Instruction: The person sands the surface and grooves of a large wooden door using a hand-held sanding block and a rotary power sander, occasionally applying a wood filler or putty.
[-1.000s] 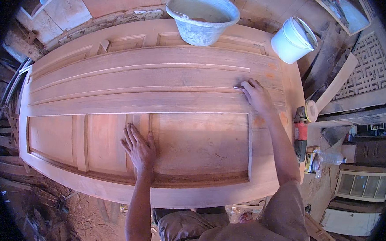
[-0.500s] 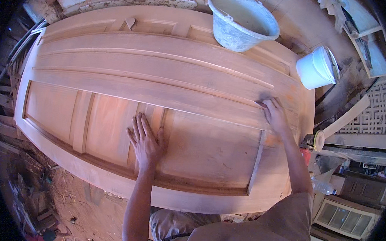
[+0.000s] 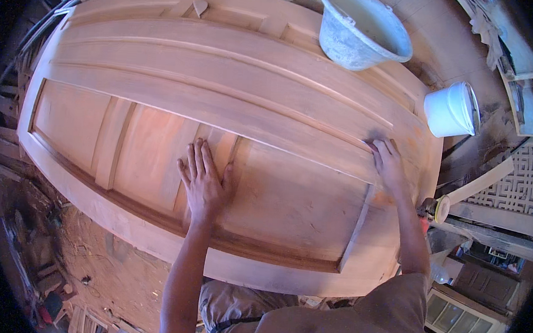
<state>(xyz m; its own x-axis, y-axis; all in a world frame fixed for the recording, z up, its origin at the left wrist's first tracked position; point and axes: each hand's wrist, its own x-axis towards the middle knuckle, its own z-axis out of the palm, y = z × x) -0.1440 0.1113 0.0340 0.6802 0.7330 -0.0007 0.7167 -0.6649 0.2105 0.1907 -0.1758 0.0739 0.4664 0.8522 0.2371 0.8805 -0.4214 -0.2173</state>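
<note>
A large pale reddish wooden door [image 3: 221, 112] with recessed panels and raised mouldings lies flat in front of me. My left hand [image 3: 206, 184] rests palm down on its near recessed panel, beside an upright strip of wood, fingers spread and holding nothing. Toward the door's right end, my right hand [image 3: 391, 168] is closed with its fingertips pressed along a raised moulding. A small dark piece [image 3: 370, 142] shows at those fingertips; most of it is hidden, and I cannot make out its kind.
A grey, plaster-smeared basin [image 3: 360, 35] stands on the door's far side, a white bucket [image 3: 452, 109] beyond its right end. A power tool with a round disc [image 3: 441, 209] sits close by my right forearm. Wood scraps [image 3: 89, 323] litter the floor at lower left.
The view has tilted and shifted, so the basin and bucket appear further right. Both hands keep nearly the same places on the door; the right still presses at the moulding.
</note>
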